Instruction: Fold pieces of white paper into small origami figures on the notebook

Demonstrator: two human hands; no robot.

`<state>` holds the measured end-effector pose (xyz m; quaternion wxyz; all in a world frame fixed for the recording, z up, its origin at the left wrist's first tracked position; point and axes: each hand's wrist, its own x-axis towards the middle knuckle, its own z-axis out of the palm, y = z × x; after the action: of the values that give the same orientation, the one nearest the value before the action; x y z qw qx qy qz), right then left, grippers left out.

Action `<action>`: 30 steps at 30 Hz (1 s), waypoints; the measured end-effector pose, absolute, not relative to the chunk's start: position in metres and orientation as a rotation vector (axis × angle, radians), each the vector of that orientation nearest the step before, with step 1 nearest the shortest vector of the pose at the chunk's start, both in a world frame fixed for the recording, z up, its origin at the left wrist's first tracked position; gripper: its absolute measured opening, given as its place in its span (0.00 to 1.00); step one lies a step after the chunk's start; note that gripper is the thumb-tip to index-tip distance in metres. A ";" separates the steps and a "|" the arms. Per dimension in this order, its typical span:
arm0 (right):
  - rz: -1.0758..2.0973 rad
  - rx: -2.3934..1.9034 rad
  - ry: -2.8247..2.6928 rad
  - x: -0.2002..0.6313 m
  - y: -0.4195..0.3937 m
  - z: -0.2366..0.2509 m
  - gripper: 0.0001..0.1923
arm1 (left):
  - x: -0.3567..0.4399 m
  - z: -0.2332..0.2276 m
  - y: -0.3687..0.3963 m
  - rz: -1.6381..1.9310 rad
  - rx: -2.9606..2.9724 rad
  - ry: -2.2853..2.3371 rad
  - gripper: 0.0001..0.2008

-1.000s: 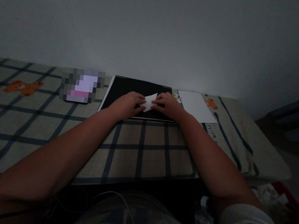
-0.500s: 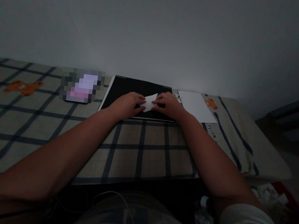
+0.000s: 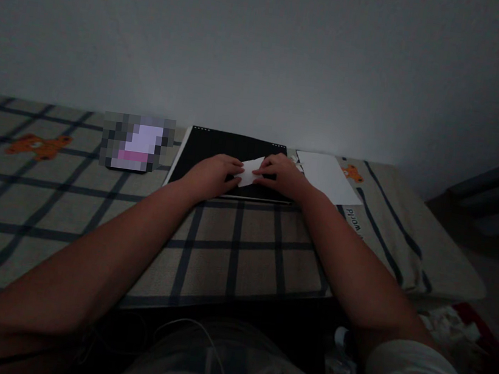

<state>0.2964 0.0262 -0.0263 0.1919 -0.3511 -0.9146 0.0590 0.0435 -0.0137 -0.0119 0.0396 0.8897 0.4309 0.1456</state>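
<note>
White paper piece [image 3: 248, 173] sits over the black pad [image 3: 227, 144], near half, slightly right of the pad's middle. Long axis seems to slant near-left to far-right across the pad. Left hand [image 3: 214, 175] and right hand [image 3: 285, 176] flank it, fingertips touching opposite sides; neither nearer. Fingers bent; pinching or pressing, cannot tell.

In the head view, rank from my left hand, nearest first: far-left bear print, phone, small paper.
1. Small paper: at the left hand, on its right.
2. Phone: left of the hand.
3. Bear print: farther left, past the phone.
</note>
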 end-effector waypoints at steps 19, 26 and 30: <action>0.205 -0.903 -2.516 0.295 0.027 -0.025 0.10 | 0.042 -0.016 -0.010 0.473 2.732 1.277 0.22; 0.249 -0.906 -2.495 0.293 0.025 -0.023 0.08 | 0.042 -0.016 -0.010 0.474 2.771 1.276 0.22; 0.286 -0.879 -2.494 0.292 0.023 -0.022 0.07 | 0.042 -0.014 -0.011 0.490 2.761 1.275 0.21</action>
<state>0.2922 0.0231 -0.0223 0.2387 -0.3210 -0.9105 0.1044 0.0423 -0.0111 -0.0141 0.0306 0.8958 0.4139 0.1591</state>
